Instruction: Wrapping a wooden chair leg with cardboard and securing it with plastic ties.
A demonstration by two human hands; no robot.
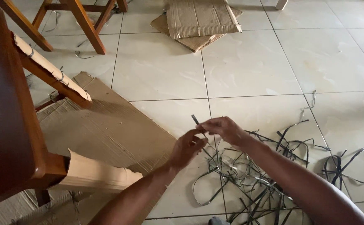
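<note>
A thin dark strap (196, 121) is pinched between the left hand (186, 148) and right hand (223, 128). More straps (253, 175) are strewn on the tiled floor (248, 62), beside flattened cardboard (107, 125).

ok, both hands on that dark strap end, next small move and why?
Probably draw the strap up and clear of the tangled pile. The left hand and right hand pinch it near its free end, while its length trails down into the loose straps on the tiled floor.
</note>
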